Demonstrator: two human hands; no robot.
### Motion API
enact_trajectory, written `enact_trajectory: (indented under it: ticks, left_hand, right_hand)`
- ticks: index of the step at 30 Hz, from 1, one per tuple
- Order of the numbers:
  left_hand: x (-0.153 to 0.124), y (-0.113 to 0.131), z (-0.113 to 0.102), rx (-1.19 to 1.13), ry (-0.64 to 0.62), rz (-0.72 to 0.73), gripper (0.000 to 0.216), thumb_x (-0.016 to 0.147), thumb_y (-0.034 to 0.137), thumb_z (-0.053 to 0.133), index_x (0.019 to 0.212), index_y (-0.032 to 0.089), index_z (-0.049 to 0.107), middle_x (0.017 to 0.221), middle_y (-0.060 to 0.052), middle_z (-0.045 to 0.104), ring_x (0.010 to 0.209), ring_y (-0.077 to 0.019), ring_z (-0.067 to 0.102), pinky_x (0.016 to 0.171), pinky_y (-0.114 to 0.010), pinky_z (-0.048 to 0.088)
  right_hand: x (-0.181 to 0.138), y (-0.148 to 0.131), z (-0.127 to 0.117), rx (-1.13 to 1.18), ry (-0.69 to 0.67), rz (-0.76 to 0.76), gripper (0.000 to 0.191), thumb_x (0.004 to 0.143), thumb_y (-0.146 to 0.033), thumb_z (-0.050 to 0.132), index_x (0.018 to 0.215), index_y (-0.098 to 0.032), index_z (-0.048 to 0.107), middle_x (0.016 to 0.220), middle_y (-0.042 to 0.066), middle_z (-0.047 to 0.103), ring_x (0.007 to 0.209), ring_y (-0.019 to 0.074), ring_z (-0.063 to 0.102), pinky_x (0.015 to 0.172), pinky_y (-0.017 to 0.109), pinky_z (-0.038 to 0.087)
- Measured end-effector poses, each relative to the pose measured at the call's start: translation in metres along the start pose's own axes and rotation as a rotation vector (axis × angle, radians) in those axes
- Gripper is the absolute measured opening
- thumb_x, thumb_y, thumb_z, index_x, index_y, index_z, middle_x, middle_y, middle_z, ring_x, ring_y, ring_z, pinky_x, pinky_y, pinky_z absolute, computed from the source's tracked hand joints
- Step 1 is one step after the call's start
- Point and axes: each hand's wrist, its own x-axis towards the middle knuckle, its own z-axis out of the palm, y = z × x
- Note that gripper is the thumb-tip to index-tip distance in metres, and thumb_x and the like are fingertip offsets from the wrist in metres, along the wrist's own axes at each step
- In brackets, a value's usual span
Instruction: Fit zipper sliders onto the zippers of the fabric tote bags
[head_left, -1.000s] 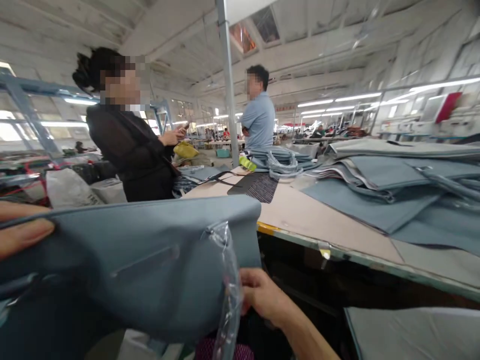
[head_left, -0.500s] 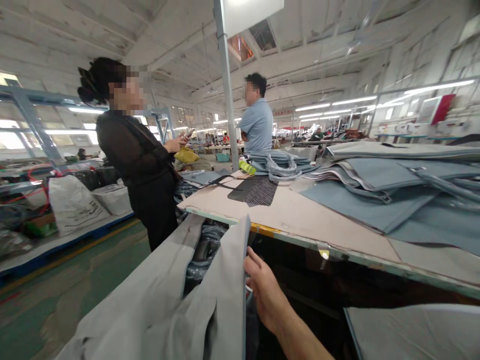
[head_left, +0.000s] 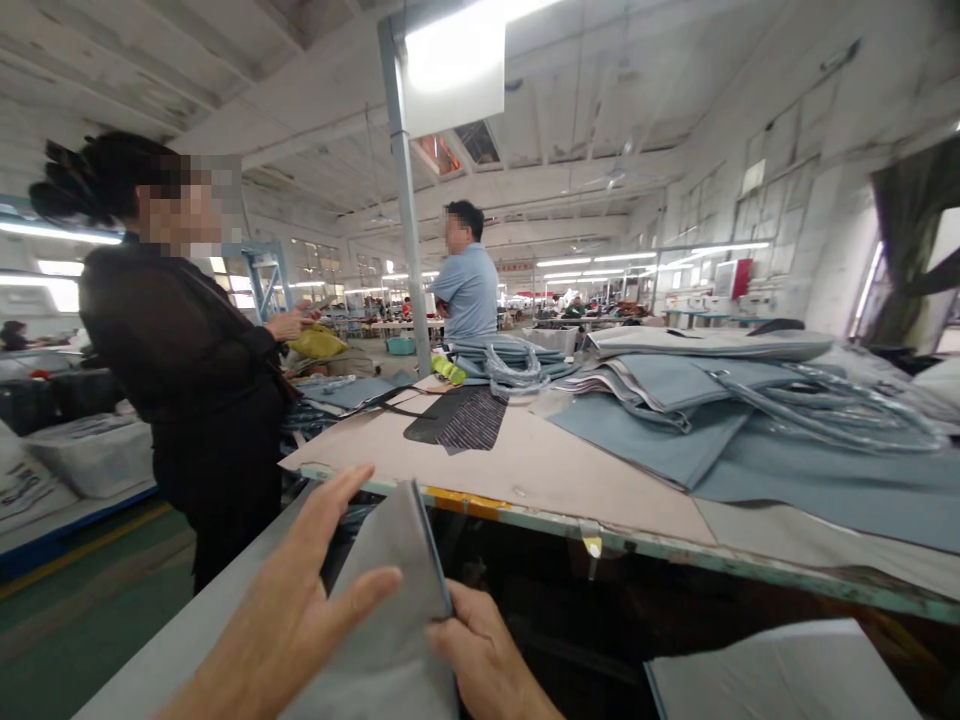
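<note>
- The left grip (head_left: 294,618) lies open, fingers spread and palm flat on a grey fabric panel (head_left: 397,560). The flat press seems meant to keep the limp sheet from sliding.
- The right grip (head_left: 480,658), just to its right, is closed in a pinch on the panel's near right edge, apparently to keep the pointed corner standing. The panel sits between the two grips, smooth and matte, with a thin blue rim.
- Low to the right of the right grip lies another pale grey sheet (head_left: 780,670), flat.
- Just beyond both grips runs the worn edge of the bench (head_left: 525,505), patched with yellow tape. Its top is plain tan board.
- Further beyond, a dark ribbed piece (head_left: 457,420) lies flat on the board.
- Beyond and to the right, blue-grey fabric pieces (head_left: 660,440) are piled in loose, overlapping layers, with long straps in clear film (head_left: 817,410) draped over them.
- Beyond the left grip, a person in dark clothes (head_left: 187,380) stands beside the bench.
- Farthest off, a person in a light blue shirt (head_left: 469,295) stands by a metal post (head_left: 405,220).
</note>
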Motion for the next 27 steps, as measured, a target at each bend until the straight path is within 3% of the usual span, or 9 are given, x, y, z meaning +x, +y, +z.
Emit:
enact_trajectory:
  ticks: [3,5,7,11,14,17,20,24,27]
  left_hand:
    - [0.04,-0.015,0.001,-0.288,-0.31,-0.04,0.076,0.08,0.066,0.062,0.146,0.033,0.042,0.151,-0.004,0.049,0.139,-0.0323,0.044,0.118,-0.046,0.036]
    - [0.058,-0.022,0.009,-0.555,-0.565,-0.135,0.065,0.075,0.065,0.07,0.126,0.025,0.063,0.125,-0.007,0.069,0.114,-0.0301,0.064,0.099,-0.038,0.052]
    - [0.065,-0.027,0.021,-0.734,-0.691,-0.246,0.054,0.071,0.065,0.075,0.099,0.018,0.072,0.091,-0.007,0.075,0.08,-0.0232,0.07,0.072,-0.03,0.057]
    - [0.063,-0.03,0.025,-0.843,-0.551,-0.466,0.046,0.07,0.057,0.081,0.089,0.017,0.069,0.077,-0.004,0.074,0.062,-0.0162,0.067,0.06,-0.023,0.054]
    - [0.064,-0.026,-0.008,-0.686,-0.394,-0.534,0.05,0.061,0.056,0.086,0.086,0.016,0.069,0.073,-0.003,0.073,0.059,-0.0168,0.065,0.053,-0.022,0.053]
    - [0.067,-0.008,-0.056,-0.353,-0.338,-0.379,0.044,0.069,0.056,0.078,0.082,0.015,0.069,0.07,-0.001,0.07,0.058,-0.0166,0.063,0.05,-0.02,0.05]
    - [0.074,0.024,-0.089,-0.076,-0.345,-0.299,0.034,0.074,0.05,0.073,0.076,0.016,0.07,0.058,0.004,0.062,0.051,-0.0111,0.053,0.043,-0.014,0.038]
    - [0.089,0.068,-0.095,0.326,-0.33,0.097,0.023,0.082,0.034,0.066,0.073,0.015,0.074,0.051,0.007,0.051,0.053,-0.0068,0.042,0.049,-0.012,0.028]
    - [0.093,0.086,-0.083,0.257,-0.432,0.111,0.024,0.082,0.031,0.065,0.066,0.014,0.07,0.053,0.005,0.05,0.055,-0.0085,0.042,0.051,-0.016,0.028]
  right_hand:
    - [-0.005,-0.008,-0.003,0.048,-0.105,0.038,0.03,0.067,-0.025,0.05,0.086,-0.012,0.07,0.071,-0.001,0.056,0.072,0.0136,0.047,0.065,0.021,0.036]
    - [-0.008,-0.016,-0.01,0.055,-0.159,0.058,0.03,0.066,-0.024,0.051,0.086,-0.013,0.071,0.071,-0.002,0.054,0.071,0.0125,0.045,0.066,0.021,0.036]
    - [-0.009,-0.023,-0.019,0.049,-0.206,0.073,0.032,0.065,-0.024,0.053,0.09,-0.014,0.071,0.072,-0.002,0.056,0.071,0.0124,0.046,0.066,0.02,0.036]
    - [-0.01,-0.029,-0.028,-0.135,-0.218,0.126,0.03,0.072,-0.029,0.059,0.097,-0.016,0.072,0.083,-0.001,0.065,0.08,0.0168,0.055,0.068,0.022,0.043]
    - [-0.01,-0.025,-0.014,-0.419,-0.15,0.167,0.03,0.076,-0.035,0.064,0.098,-0.016,0.072,0.088,0.003,0.069,0.079,0.019,0.06,0.067,0.023,0.045]
    - [-0.013,-0.019,0.014,-0.477,-0.16,0.138,0.035,0.077,-0.032,0.063,0.109,-0.018,0.07,0.098,0.004,0.072,0.084,0.0206,0.064,0.071,0.026,0.049]
    - [-0.017,-0.011,0.043,-0.372,-0.171,0.084,0.057,0.073,-0.025,0.065,0.129,-0.021,0.061,0.121,0.006,0.068,0.099,0.0231,0.065,0.082,0.028,0.053]
    - [-0.021,0.005,0.066,-0.2,-0.117,0.082,0.067,0.075,-0.014,0.056,0.141,-0.024,0.049,0.125,0.005,0.066,0.095,0.0194,0.069,0.08,0.026,0.056]
    - [-0.014,0.014,0.064,-0.298,-0.24,0.036,0.066,0.077,-0.016,0.058,0.142,-0.024,0.049,0.114,0.003,0.071,0.088,0.0202,0.071,0.07,0.025,0.058]
